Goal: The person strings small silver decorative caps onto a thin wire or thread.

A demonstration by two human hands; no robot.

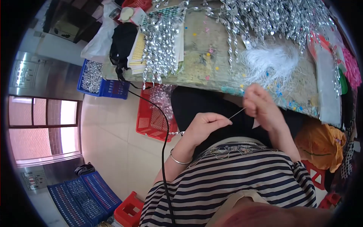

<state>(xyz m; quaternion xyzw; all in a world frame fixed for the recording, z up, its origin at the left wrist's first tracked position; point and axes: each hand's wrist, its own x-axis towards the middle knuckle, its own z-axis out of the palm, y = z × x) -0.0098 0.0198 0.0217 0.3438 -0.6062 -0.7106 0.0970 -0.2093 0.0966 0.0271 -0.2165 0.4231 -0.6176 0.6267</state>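
Note:
Over my lap, a thin straight length like a needle or taut thread [237, 113] spans the gap between my two hands; which of the two it is I cannot tell. My left hand [207, 128] pinches its lower end between thumb and forefinger. The upper end goes into the closed fingers of my right hand [261, 106], just off the table's front edge. A short silver bead strand [176, 133] shows beside my left wrist. Nearest my right hand on the table lies a loose bundle of fine white threads [270, 62].
Shiny silver bead strands [280, 19] heap along the table's [204, 49] far right, with more strands [160, 45] at its left. A red basket [145, 117] and blue crate [117, 89] stand left of my legs. A black cable [165, 151] crosses by my left arm. An orange bag [321, 145] sits right.

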